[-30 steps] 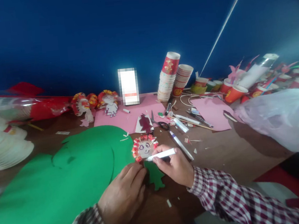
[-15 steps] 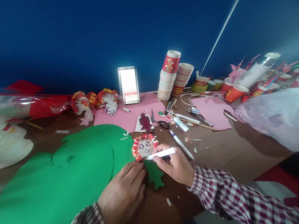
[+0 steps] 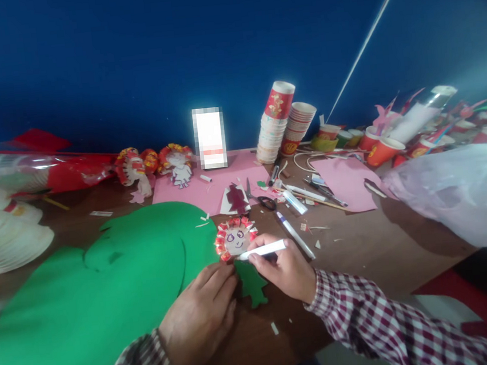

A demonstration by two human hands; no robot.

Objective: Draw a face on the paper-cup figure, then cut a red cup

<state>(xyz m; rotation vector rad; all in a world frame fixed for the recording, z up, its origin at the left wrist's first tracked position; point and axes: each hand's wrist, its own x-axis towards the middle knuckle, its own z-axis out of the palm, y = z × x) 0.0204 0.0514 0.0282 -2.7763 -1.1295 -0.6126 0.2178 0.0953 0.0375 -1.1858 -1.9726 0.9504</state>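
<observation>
Sleeves (image 3: 359, 309) in dark red and white check reach in from the near side, and a white paper scrap (image 3: 275, 328) lies on the brown table (image 3: 361, 243) between them. The left hand (image 3: 199, 310) rests palm down with its fingers bent and close together at the left edge of a green cutout (image 3: 253, 285); whether they pinch anything is hidden. The right hand (image 3: 284, 267) is closed around a white marker (image 3: 267, 249), gripped between thumb and fingers, its tip by the lower edge of a smiling paper face (image 3: 237, 240) with a red frilled rim. That face lies just beyond both hands, at the top of the green cutout. To the left of the left hand spreads a large green sheet (image 3: 120, 292). Just beyond the right hand lies a marker with a purple band (image 3: 295, 236); well to that hand's right sits a pale plastic bag (image 3: 459, 190). Farther ahead of the hands are black-handled scissors (image 3: 266, 202) and, beside them, a dark purple cutout (image 3: 237, 199) on white paper, with a pink sheet (image 3: 184, 193) behind. Beyond these, a tall cup stack (image 3: 271, 128) leans next to a shorter cup stack (image 3: 299, 124), before a blue wall (image 3: 128, 61).
</observation>
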